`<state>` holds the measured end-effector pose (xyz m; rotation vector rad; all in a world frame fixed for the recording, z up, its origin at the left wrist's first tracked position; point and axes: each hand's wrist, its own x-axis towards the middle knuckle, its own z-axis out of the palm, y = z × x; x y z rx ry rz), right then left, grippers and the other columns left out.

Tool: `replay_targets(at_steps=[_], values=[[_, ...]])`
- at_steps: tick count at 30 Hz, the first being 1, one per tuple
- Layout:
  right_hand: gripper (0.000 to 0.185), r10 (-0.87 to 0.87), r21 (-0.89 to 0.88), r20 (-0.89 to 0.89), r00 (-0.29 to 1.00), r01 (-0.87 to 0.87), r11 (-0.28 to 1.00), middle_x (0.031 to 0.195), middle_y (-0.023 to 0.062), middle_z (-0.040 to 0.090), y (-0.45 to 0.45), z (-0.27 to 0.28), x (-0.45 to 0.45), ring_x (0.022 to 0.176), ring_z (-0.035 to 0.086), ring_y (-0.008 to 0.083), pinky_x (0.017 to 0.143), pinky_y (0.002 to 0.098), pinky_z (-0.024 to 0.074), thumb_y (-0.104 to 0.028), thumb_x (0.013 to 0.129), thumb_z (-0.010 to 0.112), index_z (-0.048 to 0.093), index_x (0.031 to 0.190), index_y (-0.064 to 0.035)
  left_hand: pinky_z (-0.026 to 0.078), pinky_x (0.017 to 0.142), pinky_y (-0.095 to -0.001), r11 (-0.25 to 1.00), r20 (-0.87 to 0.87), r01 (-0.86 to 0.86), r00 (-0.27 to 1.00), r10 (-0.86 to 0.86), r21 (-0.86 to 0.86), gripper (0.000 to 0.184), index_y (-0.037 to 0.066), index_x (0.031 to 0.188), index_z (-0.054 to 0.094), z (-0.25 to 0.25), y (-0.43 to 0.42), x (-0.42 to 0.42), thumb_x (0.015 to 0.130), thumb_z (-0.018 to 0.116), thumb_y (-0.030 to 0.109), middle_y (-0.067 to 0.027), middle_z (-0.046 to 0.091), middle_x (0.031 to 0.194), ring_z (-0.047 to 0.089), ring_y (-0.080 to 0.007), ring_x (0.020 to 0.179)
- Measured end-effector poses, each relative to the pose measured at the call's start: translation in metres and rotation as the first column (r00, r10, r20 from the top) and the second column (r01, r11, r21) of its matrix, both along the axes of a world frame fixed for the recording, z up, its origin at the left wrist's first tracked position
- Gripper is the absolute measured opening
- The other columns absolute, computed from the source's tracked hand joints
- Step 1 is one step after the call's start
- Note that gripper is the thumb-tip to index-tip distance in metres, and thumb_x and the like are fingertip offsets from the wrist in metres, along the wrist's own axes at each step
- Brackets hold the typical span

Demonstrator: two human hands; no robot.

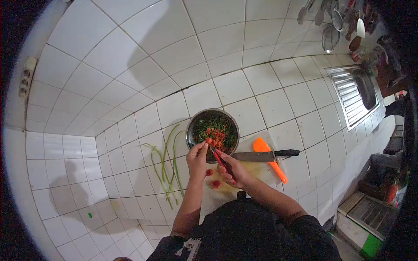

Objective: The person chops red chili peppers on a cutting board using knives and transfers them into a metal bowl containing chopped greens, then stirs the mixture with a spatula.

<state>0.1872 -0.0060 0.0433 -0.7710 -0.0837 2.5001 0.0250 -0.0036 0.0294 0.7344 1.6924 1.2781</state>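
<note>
My left hand [198, 157] pinches a small red piece, apparently tomato [209, 141], above the near rim of a round metal bowl [188, 138]. My right hand [233, 171] is wrapped around a small red-handled knife [217, 157], its tip close to my left fingertips. Chopped greens [211, 121] fill the bowl, with diced red pieces [220, 135] heaped on top. Below my hands, two more red pieces [215, 184] lie on a yellowish cutting board [230, 190], partly hidden by my right hand.
Right of the bowl, a large black-handled knife [254, 157] lies across an orange flat-bladed utensil [262, 145]. Long green stems [164, 167] are spread on the tiled counter to the left. A metal sink [365, 89] is at far right, below hanging utensils [332, 37].
</note>
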Motion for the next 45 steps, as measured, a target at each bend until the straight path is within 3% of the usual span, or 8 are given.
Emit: replay_targets(at_steps=[16,22,23,25,28,30,36,45], values=[[0.036,-0.101,-0.307,-0.34,0.935,-0.009,0.952,0.073,0.0015,0.052,0.013,-0.024,0.02,0.042,0.039,0.0076,0.031,0.0208,0.0293,-0.031,0.106,0.046,0.045,0.141,-0.0268,0.055,0.084,-0.029,0.996,0.068,-0.06,0.996,0.056,0.061,0.023,0.0,0.116,0.068,-0.011,-0.015,-0.003,0.098,0.066,0.013,-0.0073,0.07,0.113,0.066,-0.0133,0.096],[0.05,0.124,0.214,0.145,0.982,-0.154,0.965,0.07,0.0023,0.054,0.021,-0.022,0.025,0.046,0.047,0.0103,0.037,0.026,0.0367,-0.03,0.106,0.046,0.034,0.154,-0.0218,0.055,0.079,-0.0268,0.998,-0.119,-0.058,0.991,0.057,-0.004,0.022,-0.001,0.111,0.07,0.002,0.0,-0.001,0.098,0.066,0.015,-0.0096,0.073,0.105,0.068,-0.0138,0.09],[0.052,0.123,0.364,0.32,0.939,-0.242,0.899,0.07,0.002,0.054,0.021,-0.014,0.031,0.048,0.049,0.0102,0.038,0.0259,0.0389,-0.03,0.107,0.046,0.032,0.156,-0.0198,0.055,0.079,-0.0268,0.998,-0.121,-0.059,0.991,0.057,-0.007,0.022,-0.001,0.111,0.07,0.005,0.002,-0.001,0.098,0.066,0.015,-0.0096,0.073,0.105,0.068,-0.0138,0.09],[0.054,0.089,0.482,0.482,0.872,-0.349,0.804,0.07,0.0017,0.054,0.026,-0.01,0.037,0.05,0.052,0.0102,0.04,0.0259,0.0411,-0.029,0.107,0.046,0.03,0.158,-0.0178,0.055,0.079,-0.0294,0.995,-0.63,0.088,0.769,-0.104,-0.057,0.021,-0.001,0.11,0.072,0.012,0.009,0.001,0.097,0.067,0.015,-0.012,0.075,0.103,0.07,-0.0158,0.088],[0.055,-0.013,0.596,0.512,0.859,-0.344,0.726,0.075,0.0043,0.061,0.027,-0.031,0.035,0.059,0.06,0.0117,0.05,0.0295,0.0513,-0.029,0.106,0.048,0.033,0.156,-0.0118,0.055,0.079,-0.0308,0.994,-0.693,0.092,0.712,-0.112,-0.067,0.022,-0.001,0.109,0.072,0.023,0.016,0.021,0.096,0.067,0.016,-0.0129,0.076,0.096,0.071,-0.0175,0.084],[0.056,-0.268,0.797,0.55,0.791,-0.402,0.45,0.09,0.0153,0.07,0.031,-0.039,0.033,0.072,0.071,0.0244,0.066,0.037,0.0577,-0.026,0.104,0.052,0.035,0.154,-0.0107,0.055,0.079,-0.0308,0.99,-0.748,0.087,0.648,-0.143,-0.114,0.023,0.0,0.11,0.072,0.03,0.022,0.032,0.096,0.067,0.017,-0.0134,0.076,0.096,0.071,-0.0179,0.084],[0.055,-0.146,0.702,0.678,0.72,-0.577,0.416,0.1,0.0297,0.068,0.049,-0.024,0.047,0.088,0.068,0.0454,0.076,0.0496,0.0553,-0.022,0.1,0.053,0.039,0.153,-0.0139,0.055,0.078,-0.0313,0.991,-0.763,0.019,0.636,-0.116,-0.134,0.025,-0.002,0.11,0.071,0.028,0.024,0.05,0.097,0.067,0.019,-0.0142,0.075,0.096,0.071,-0.019,0.085],[0.059,-0.068,0.606,0.787,0.613,-0.748,0.27,0.081,0.0265,0.066,0.065,-0.014,0.064,0.075,0.066,0.045,0.069,0.0539,0.0524,-0.022,0.099,0.053,0.035,0.154,-0.0136,0.055,0.078,-0.0317,0.996,-0.785,-0.083,0.62,0.016,-0.045,0.025,-0.002,0.11,0.071,0.038,0.011,0.059,0.098,0.066,0.019,-0.0149,0.075,0.101,0.071,-0.0201,0.088]])
